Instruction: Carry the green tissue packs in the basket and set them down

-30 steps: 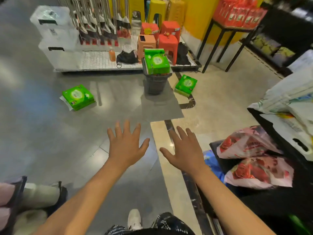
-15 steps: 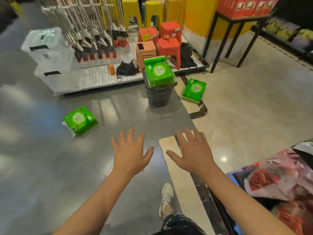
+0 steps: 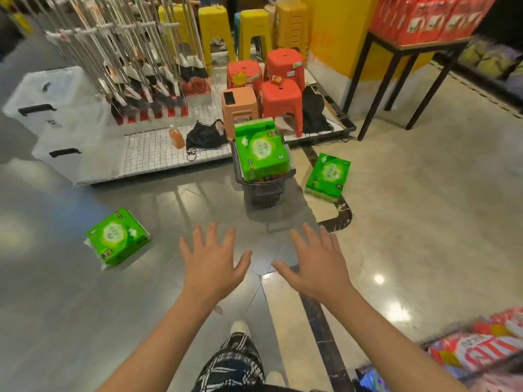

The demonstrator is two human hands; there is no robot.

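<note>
Grey tile floor [image 3: 70, 306] carries most of it, beige tile on the right. Dark basket [image 3: 263, 190] sits at the seam, ahead of both hands, already stuffed with green packs [image 3: 260, 154] piled above its rim. Two packs are out: left pack [image 3: 117, 240] on grey, right pack [image 3: 328, 176] just beside the basket. So I'd judge it partly done, two left to collect. Left hand [image 3: 212, 267] and right hand [image 3: 317, 267] are spread flat, holding nothing, in the air short of the basket. Open floor to either pack; display platform [image 3: 158, 154] edge and stools [image 3: 280, 100] crowd behind the basket.
</note>
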